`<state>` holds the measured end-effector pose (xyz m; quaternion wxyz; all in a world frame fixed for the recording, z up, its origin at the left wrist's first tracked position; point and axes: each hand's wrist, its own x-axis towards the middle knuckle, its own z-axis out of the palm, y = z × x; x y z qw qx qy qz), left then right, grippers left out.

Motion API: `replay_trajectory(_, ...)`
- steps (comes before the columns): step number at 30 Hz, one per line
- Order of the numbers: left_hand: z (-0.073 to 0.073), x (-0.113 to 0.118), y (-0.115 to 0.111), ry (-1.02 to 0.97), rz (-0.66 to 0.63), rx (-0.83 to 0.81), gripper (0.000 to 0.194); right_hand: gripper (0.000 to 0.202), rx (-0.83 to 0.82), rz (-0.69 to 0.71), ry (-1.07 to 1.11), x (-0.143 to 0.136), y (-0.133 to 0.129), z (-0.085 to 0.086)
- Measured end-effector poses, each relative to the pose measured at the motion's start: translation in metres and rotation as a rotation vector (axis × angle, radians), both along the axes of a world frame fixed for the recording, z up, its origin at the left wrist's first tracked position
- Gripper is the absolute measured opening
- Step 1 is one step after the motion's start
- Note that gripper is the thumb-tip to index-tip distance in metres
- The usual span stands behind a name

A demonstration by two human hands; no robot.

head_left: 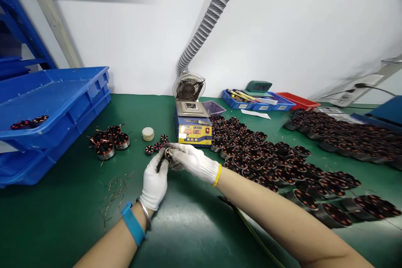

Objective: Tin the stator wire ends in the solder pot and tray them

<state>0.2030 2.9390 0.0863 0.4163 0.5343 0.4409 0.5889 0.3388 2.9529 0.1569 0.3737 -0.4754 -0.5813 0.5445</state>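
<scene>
In front of the solder pot (194, 130), my left hand (155, 183) and my right hand (194, 162) meet, both in white gloves with darkened fingertips. Between them is a small round wound motor stator (168, 153), gripped by the fingers of both hands and partly covered by them. Just beyond the fingertips, several similar small stators (149, 149) lie on the green table. A round whitish tub (148, 134) stands behind these. The pot's panel shows lit red digits.
Larger wound stators (276, 159) crowd the right side; several more (105, 150) sit left, near loose wire clippings (116, 190). Stacked blue trays (75, 92) stand far left. A grey duct hose (213, 12) hangs over the pot. Blue bins (237, 102) and a red tray (298, 101) line the back.
</scene>
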Motion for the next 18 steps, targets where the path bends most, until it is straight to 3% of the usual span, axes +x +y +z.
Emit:
replay_trajectory(3, 0.0, 0.001, 0.001, -0.019, -0.031, 0.027, 0.045, 0.037, -0.136, 0.068, 0.016, 0.01, -0.003, 0.007)
replay_trajectory(7, -0.001, 0.002, 0.003, 0.063, -0.037, 0.004, 0.04, 0.035, -0.116, -0.016, -0.033, 0.016, -0.002, 0.011)
replay_trajectory(12, -0.004, 0.004, 0.002, 0.145, -0.119, -0.056, 0.034, 0.032, 0.024, -0.13, -0.127, 0.028, 0.019, 0.024)
replay_trajectory(18, -0.005, 0.007, 0.0, 0.201, -0.174, -0.109, 0.042, 0.031, 0.307, -0.322, -0.527, 0.067, 0.068, 0.071)
